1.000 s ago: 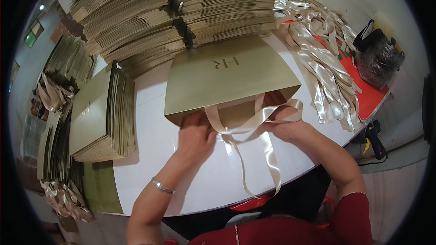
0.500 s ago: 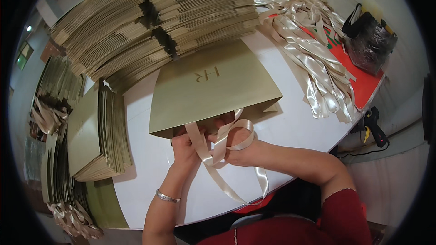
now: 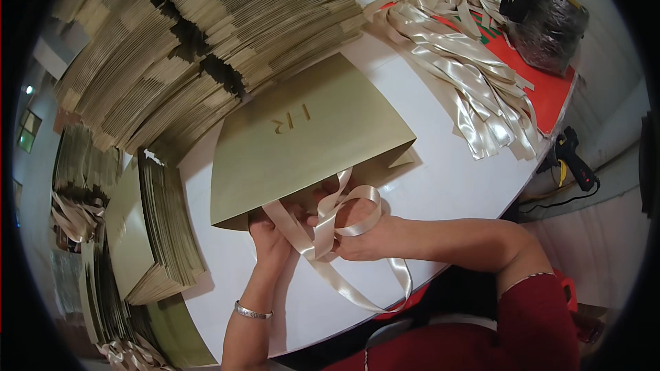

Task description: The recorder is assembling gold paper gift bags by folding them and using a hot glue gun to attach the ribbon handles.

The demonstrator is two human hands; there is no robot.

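A flattish gold paper bag (image 3: 309, 130) lies on the white table, its mouth gaping toward me. A cream satin ribbon (image 3: 295, 230) runs out of that mouth, loops over my right hand and trails down to the table's front edge. At the left part of the mouth, my left hand (image 3: 271, 237) has curled fingers tucked inside, partly hidden by the bag and the ribbon; what they grip is not visible. My right hand (image 3: 368, 237) is closed on the ribbon beside it, fingertips close to the left hand's.
Tall stacks of folded gold bags (image 3: 227, 34) rise behind. A bundle of bags (image 3: 165, 227) stands at left. Cream ribbons (image 3: 460, 62) lie on a red sheet (image 3: 550, 103) at back right, near a plastic-wrapped dark object (image 3: 546, 24). A black corded tool (image 3: 576, 161) hangs beside the table's right edge.
My view has shifted and turned a little, so the bag and stacks sit further left. Both hands stay at the bag's mouth, with only slight finger movement.
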